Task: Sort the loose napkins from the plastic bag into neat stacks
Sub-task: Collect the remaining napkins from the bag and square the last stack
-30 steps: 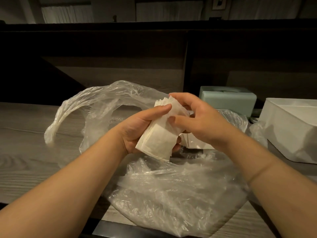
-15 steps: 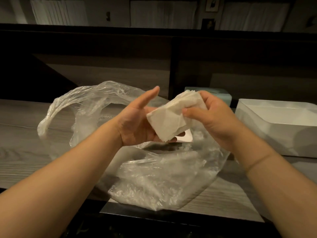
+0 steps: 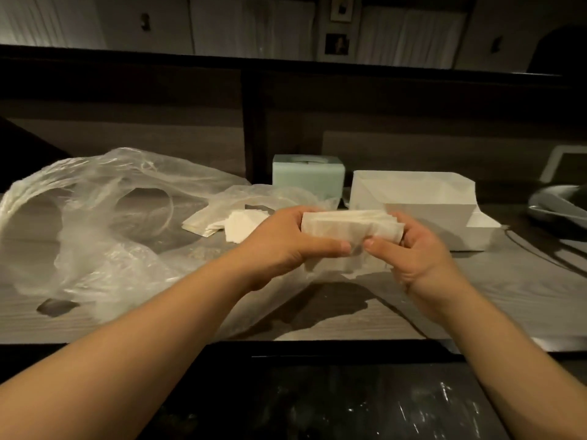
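Observation:
A bundle of white napkins (image 3: 344, 228) is held level above the wooden counter, edges facing me. My left hand (image 3: 286, 246) grips its left end, thumb underneath. My right hand (image 3: 413, 252) grips its right end, thumb tip almost meeting the left thumb. A crumpled clear plastic bag (image 3: 95, 223) lies spread over the left of the counter. Inside its opening, more loose napkins (image 3: 228, 225) lie fanned in a flat pile behind my left hand.
A pale green tissue box (image 3: 308, 177) stands against the back panel. A white rectangular bin (image 3: 413, 204) sits to the right of it. A dark panel wall closes the counter's far side. A grey dish shape (image 3: 559, 204) shows at the far right edge.
The bundle has passed from my right hand alone to both hands and turned level. My left hand closed on it. The view shifted right, revealing the napkin pile in the bag.

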The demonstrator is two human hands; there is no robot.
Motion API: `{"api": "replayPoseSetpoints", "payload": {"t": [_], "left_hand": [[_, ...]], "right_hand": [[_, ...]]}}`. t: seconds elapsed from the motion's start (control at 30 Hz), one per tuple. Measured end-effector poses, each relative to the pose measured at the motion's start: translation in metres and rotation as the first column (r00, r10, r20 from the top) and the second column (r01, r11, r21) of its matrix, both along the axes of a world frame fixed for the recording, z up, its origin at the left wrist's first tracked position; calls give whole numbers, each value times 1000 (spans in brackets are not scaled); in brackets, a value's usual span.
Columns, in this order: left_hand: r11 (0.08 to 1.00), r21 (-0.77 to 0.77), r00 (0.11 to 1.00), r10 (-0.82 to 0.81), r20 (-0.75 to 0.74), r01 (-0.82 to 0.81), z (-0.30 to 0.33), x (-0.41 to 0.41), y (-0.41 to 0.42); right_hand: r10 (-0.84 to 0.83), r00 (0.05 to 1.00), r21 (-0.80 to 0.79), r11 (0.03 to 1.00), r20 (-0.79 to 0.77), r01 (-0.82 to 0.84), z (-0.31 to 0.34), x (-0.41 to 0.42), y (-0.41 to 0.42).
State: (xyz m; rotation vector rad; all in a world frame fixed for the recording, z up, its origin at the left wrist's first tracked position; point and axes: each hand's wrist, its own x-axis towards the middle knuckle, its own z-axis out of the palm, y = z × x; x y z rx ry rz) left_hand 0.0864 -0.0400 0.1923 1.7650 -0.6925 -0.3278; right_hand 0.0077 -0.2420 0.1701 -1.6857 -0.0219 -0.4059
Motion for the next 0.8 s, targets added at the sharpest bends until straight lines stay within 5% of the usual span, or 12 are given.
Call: {"api": "replayPoseSetpoints", "payload": {"t": [0.13,0.33,0.5,0.63,0.8], "left_hand": [[999,47,1000,17,-9,-16,-12,-17,-31],[992,100,994,67,86,-75,-38,-17,-45],[990,116,985,65,158,-84,-44,-15,-46],[992,40,980,114,161,-122,-47,-12,-46],[990,59,977,119,179,-131,-48,-7,-45]], "right_hand": [[26,998,98,995,-50,-21,-6,-24,-19],[-215,969,-336,928,-125,162,-24,-28,-33],[-131,979,-540,841,-156,27,-28,-23,-34],[-220,971,-396,903,-95,166,-35,-21,-39],[-315,940,-366,866,132,342,-40,-26,-45]]}}
